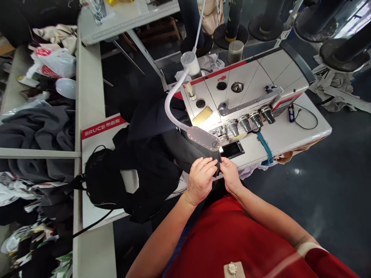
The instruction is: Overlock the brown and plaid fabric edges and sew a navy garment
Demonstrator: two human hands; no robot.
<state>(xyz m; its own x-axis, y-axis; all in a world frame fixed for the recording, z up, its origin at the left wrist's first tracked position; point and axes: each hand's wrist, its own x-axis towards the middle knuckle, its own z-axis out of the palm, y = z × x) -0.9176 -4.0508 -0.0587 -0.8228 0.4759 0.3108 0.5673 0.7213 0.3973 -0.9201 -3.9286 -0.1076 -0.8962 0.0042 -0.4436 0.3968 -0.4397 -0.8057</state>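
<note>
Black fabric [179, 148] runs from a heap on the left of the table up to the white overlock sewing machine [246, 88]. My left hand [201, 177] is closed on the fabric near its edge, just below the lamp head. Close beside it, my right hand [230, 173] pinches the fabric's right edge between thumb and fingers. A lit gooseneck lamp [203, 139] hangs over the cloth and hides the needle area. Several black tension knobs [245, 123] line the machine's front.
A black bag [101, 177] lies on the table's left end. Grey fabric [34, 131] and plastic bags [53, 61] fill a shelf farther left. Thread cones [234, 23] stand behind the machine. A blue cloth strip [265, 148] hangs over the front edge, and a small cable [307, 119] lies at right.
</note>
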